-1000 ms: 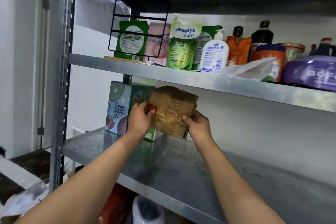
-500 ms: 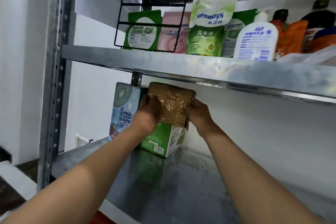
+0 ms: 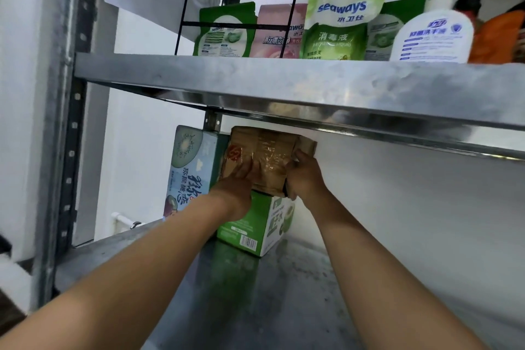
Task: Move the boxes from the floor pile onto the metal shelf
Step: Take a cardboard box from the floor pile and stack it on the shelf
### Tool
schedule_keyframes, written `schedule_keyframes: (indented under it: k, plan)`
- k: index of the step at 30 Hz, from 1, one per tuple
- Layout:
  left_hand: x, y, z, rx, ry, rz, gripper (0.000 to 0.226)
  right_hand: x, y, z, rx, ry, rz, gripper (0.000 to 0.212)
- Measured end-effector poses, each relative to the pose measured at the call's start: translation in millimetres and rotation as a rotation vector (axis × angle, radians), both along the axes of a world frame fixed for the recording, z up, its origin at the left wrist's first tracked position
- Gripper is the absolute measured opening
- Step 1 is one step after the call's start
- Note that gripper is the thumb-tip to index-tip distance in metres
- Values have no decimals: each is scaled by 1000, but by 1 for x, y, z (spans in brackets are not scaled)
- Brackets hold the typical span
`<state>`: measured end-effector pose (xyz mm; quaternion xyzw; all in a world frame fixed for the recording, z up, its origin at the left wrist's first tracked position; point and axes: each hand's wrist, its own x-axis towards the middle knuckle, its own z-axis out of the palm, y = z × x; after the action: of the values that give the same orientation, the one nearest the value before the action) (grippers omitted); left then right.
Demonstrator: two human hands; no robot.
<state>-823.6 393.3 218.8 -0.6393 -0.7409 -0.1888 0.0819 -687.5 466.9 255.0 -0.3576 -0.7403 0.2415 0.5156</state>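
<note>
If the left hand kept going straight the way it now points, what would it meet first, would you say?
The left hand already lies flat against the taped brown box, so it would push that box deeper over the green carton; the depth behind is unclear.

I see open shelf deck [image 3: 298, 293] right of the green box [image 3: 255, 227]. The upper shelf's edge [image 3: 312, 85] hangs low over the taped box [image 3: 264, 162]; clearance there looks slim, perhaps none.

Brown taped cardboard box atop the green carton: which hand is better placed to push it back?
Probably left. The left hand lies flat against the brown taped cardboard box front, over the green carton; the right hand grips its side corner.
</note>
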Motion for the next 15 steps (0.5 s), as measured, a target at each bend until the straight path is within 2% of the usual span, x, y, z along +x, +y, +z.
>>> schedule_keyframes:
  k: [3, 7, 11, 15]
  plan:
    - [3, -10, 4, -15, 101, 49, 81, 2, -19, 3, 26, -84, -100, 21]
    - [12, -36, 16, -17, 255, 22, 79, 21, -44, 2, 72, -108, -134, 34]
    - [32, -75, 31, -14, 333, -2, 76, 52, -73, -2, -27, -248, -191, 43]
    - [58, -112, 31, -17, 371, -26, 72, 96, -117, -16, -8, -623, -192, 57]
